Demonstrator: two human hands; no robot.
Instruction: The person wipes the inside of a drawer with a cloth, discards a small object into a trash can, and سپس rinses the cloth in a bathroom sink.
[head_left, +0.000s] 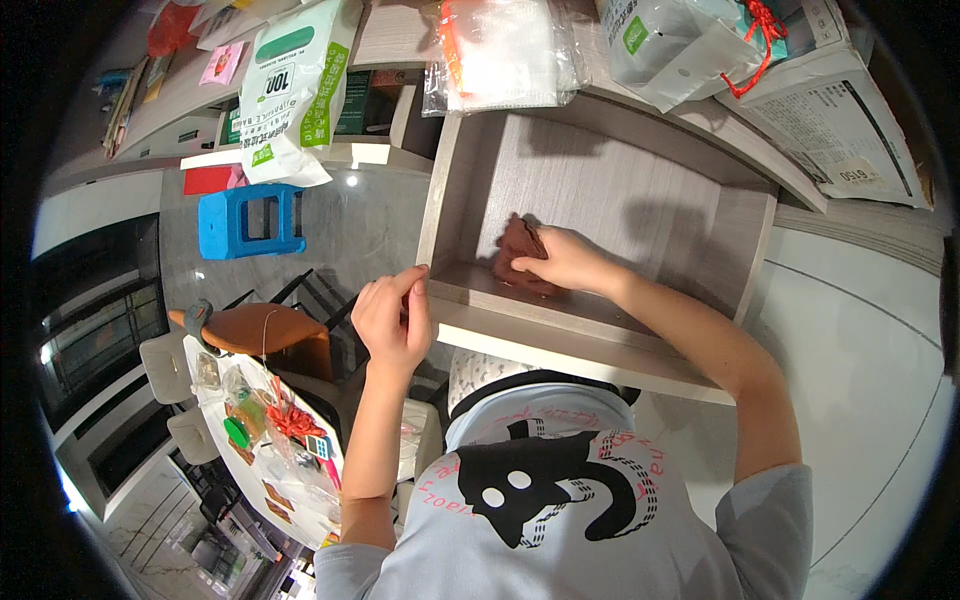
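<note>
My right hand (566, 259) is inside an open wooden drawer (600, 169) and grips a crumpled brown cloth (521, 255). The cloth lies against the drawer's bottom near its front left corner, with a few small crumbs beside it. At the drawer's outer left front corner is my left hand (394, 311), its fingers curled and a fingertip at the side panel's edge. Whether that hand holds anything cannot be told. Apart from the cloth and crumbs, no other object shows in the drawer.
Above the drawer, the counter bears a clear plastic packet (510, 56), a white and green bag (296, 97), a bag with red cord (675, 52) and a printed carton (840, 127). A blue plastic stool (240, 223) stands at the left, beyond a cluttered white table (247, 465).
</note>
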